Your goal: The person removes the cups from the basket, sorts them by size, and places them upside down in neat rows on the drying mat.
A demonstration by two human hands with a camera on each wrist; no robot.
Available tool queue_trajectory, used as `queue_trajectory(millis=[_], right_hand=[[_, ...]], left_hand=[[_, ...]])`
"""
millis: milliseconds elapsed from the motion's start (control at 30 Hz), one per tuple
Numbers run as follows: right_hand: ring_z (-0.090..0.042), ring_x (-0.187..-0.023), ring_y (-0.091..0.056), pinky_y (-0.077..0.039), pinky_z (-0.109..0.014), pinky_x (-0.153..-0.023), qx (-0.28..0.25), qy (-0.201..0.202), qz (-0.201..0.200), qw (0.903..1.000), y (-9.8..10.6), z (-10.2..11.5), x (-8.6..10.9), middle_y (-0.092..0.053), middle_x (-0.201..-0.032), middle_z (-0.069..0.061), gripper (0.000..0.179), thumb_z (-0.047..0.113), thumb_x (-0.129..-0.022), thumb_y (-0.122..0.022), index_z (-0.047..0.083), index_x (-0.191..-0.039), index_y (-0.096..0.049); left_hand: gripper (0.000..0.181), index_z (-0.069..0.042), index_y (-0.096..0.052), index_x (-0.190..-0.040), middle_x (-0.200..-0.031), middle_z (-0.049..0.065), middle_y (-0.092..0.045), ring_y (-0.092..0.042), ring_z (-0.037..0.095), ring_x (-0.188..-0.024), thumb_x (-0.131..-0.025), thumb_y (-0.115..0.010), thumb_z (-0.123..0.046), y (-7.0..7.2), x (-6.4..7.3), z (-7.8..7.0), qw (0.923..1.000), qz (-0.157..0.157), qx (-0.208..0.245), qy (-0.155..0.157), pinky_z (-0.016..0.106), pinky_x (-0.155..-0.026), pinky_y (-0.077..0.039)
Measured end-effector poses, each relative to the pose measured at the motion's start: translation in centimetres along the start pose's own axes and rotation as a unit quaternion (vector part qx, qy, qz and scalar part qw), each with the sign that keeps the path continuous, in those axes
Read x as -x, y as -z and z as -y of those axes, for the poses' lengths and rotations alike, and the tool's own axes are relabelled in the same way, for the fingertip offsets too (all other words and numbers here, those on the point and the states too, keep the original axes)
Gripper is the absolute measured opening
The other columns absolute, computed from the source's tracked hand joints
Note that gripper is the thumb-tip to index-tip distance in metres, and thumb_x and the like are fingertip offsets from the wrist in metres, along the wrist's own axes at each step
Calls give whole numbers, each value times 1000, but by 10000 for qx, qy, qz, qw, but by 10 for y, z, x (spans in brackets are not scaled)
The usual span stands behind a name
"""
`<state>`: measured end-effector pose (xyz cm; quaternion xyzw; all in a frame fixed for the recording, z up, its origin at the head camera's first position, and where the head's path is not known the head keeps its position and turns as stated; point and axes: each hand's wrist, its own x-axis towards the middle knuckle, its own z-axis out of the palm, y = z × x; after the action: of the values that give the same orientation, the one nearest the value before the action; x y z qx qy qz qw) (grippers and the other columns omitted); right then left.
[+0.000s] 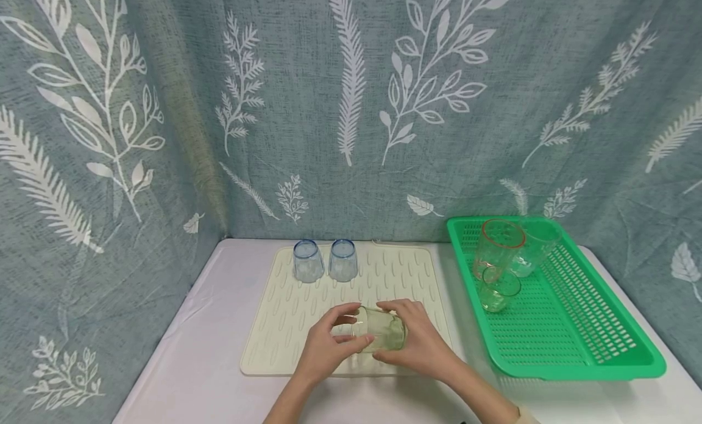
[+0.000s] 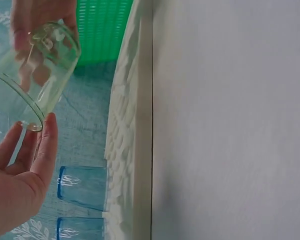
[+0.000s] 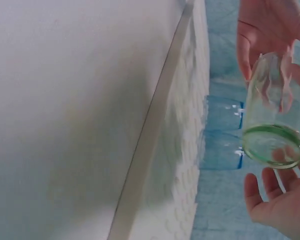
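A pale green drinking glass lies sideways in the air above the cream drying mat, between both hands. My left hand holds the rim end, thumb on the near side and fingers on the far side. At the opposite end my right hand grips the base, its fingers spread around the glass. In the left wrist view, the fingertips touch the rim of the glass. The right wrist view shows the thick green base beside the right hand.
Two blue-edged glasses stand at the back of the mat. To the right is a green plastic basket. It holds a red-rimmed glass, a clear glass and a small green glass. A patterned curtain hangs behind the table.
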<state>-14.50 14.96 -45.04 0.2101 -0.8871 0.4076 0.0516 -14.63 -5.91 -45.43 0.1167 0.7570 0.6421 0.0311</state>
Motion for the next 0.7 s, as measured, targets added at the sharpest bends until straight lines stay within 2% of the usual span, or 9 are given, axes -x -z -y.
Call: queue_trajectory(millis=[100, 167, 267, 400, 600, 700], right_hand=[[-18, -119, -45, -45, -45, -94, -725, -334, -80, 9968, 1, -1, -1, -54, -130, 2, 75, 29, -71, -89, 19, -136, -52], [-18, -119, -46, -44, -43, -97, -1412, -694, -135, 9875, 2, -2, -3, -53, -132, 0, 73, 26, -76, -86, 20, -139, -51], [-21, -118, -45, -46, -39, -96, -2386, -1281, -204, 9624, 2, -1, -4, -53, -133, -3, 66, 20, -82, -81, 21, -140, -50], [-24, -118, -47, -46, -35, -92, -3218, -1744, -201, 9304, 1, 0, -5, -53, -133, -8, 60, 18, -87, -74, 14, -141, -49], [-23, -115, -54, -48, -39, -97, -4261, -1975, 10, 8829, -5, 0, -6, -50, -134, -18, 64, 19, -90, -68, 0, -144, -39], [-21, -114, -56, -48, -39, -98, -4567, -2023, 81, 8663, -6, 2, -6, -49, -136, -18, 64, 19, -92, -65, -1, -145, -35]], left_hand=[[52, -11, -60, -130, -128, 9, -60, -57, 26, -114, -83, -79, -23, 1, -1, 1, 9992, -172, 314, 172, 32, -88, -51], [51, -9, -58, -131, -128, 10, -58, -56, 26, -115, -85, -76, -21, 1, -1, 2, 9968, -232, 716, 286, 33, -89, -51], [52, -4, -53, -135, -131, 15, -54, -56, 25, -116, -88, -71, -19, 2, -1, 3, 9899, -282, 1320, 431, 33, -89, -52], [54, 0, -48, -138, -133, 19, -51, -58, 20, -112, -91, -67, -19, 2, -2, 4, 9797, -390, 1889, 547, 32, -86, -53], [55, 3, -45, -139, -133, 17, -53, -60, 15, -106, -92, -64, -18, 0, -2, -2, 9713, -568, 2219, 643, 31, -87, -52], [56, 3, -44, -140, -133, 14, -53, -60, 14, -106, -92, -64, -18, -1, -2, -2, 9687, -573, 2310, 700, 31, -88, -52]])
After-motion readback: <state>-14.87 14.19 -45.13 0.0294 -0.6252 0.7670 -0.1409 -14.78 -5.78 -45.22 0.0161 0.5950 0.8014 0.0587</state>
